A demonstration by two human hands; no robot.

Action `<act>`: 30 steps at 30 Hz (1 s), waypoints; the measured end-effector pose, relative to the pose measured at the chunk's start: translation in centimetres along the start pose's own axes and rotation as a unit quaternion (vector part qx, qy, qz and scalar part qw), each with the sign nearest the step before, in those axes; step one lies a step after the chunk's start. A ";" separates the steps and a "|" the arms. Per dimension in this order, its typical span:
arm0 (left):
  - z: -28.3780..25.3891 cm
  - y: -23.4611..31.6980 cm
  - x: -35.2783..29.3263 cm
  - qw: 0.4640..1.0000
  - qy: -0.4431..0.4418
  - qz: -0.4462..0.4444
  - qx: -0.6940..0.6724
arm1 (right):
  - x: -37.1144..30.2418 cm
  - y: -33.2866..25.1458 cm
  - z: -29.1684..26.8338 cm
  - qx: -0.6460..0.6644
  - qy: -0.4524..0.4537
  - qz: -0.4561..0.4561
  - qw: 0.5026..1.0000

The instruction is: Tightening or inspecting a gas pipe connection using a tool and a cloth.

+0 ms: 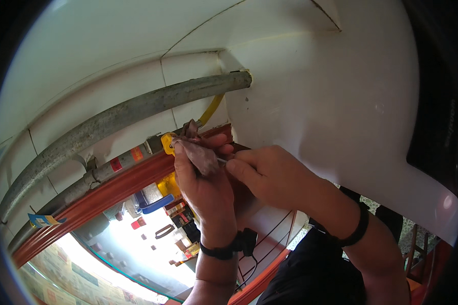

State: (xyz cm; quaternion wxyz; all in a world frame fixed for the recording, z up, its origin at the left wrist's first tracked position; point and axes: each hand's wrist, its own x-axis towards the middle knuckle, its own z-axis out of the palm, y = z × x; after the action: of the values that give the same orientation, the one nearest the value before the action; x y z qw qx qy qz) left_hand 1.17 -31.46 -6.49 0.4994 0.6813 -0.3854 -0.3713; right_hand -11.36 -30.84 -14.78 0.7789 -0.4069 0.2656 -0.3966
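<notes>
My left hand [203, 190] reaches up with its fingers round a crumpled brownish-grey cloth [201, 156]. The cloth lies against the yellow valve handle [168, 144] on the lower grey pipe. From the right, my right hand [269, 170] comes in with thumb and forefinger pinched on a thin metal rod [222, 160]. The rod's tip meets the cloth, and its other end is hidden in the right hand. Just above the cloth, a yellow hose [212, 109] joins a fitting that is partly covered.
A thick grey pipe [137, 101] crosses above my hands along the white tiled wall [137, 76]. Below runs a red-brown wooden frame [96, 198] over a lit glass cabinet [102, 254] with bottles and small packages. A white curved panel [351, 101] stands at right.
</notes>
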 end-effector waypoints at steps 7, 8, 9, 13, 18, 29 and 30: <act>0.1 0.2 0.1 0.999 -0.016 0.021 0.046 | -0.4 0.5 0.5 0.064 -0.018 0.042 0.997; 0.3 0.2 0.1 0.998 -0.007 0.024 0.050 | -0.3 0.5 0.6 0.065 -0.019 0.042 0.997; 0.1 0.2 0.1 0.998 -0.007 0.022 0.050 | -0.2 0.5 0.7 0.067 -0.013 0.031 0.997; -0.1 0.0 0.3 0.998 0.004 0.036 0.050 | 0.2 0.1 0.0 0.076 -0.042 0.038 0.995; 0.1 0.1 0.4 0.997 0.027 0.046 0.057 | 0.5 0.7 0.5 0.091 -0.028 0.028 0.995; 1.5 -0.1 0.5 0.999 0.029 0.037 0.014 | 1.1 0.0 -0.7 0.074 -0.040 0.047 0.995; 1.1 -0.1 0.6 0.999 0.031 0.039 0.016 | 1.0 -0.5 -1.0 0.063 -0.042 0.043 0.996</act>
State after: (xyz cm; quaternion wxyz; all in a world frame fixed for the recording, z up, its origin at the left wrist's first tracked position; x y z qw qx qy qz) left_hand 0.44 -32.41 -6.96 0.5144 0.6847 -0.4016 -0.3245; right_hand -11.73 -32.26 -14.94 0.8296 -0.3616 0.2249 -0.3612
